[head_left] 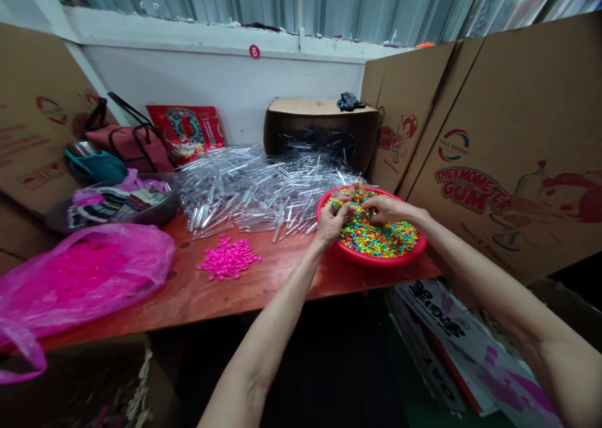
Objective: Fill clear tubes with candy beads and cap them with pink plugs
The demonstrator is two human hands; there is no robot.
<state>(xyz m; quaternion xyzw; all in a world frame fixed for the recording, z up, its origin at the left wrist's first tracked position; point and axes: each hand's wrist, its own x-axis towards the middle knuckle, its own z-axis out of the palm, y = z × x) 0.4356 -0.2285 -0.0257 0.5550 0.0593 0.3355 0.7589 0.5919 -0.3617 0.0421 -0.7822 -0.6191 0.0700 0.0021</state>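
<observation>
Gently, the left hand (333,222) and right hand (389,209) curl half-closed among colourful candies (379,240) in a red bowl (371,260) on the table; whether either holds any, I cannot tell.

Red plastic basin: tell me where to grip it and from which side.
Best grip the red plastic basin by its near rim, coming from the front: that arc looks free and flared, while clear plastic tubes crowd its far side.
</observation>
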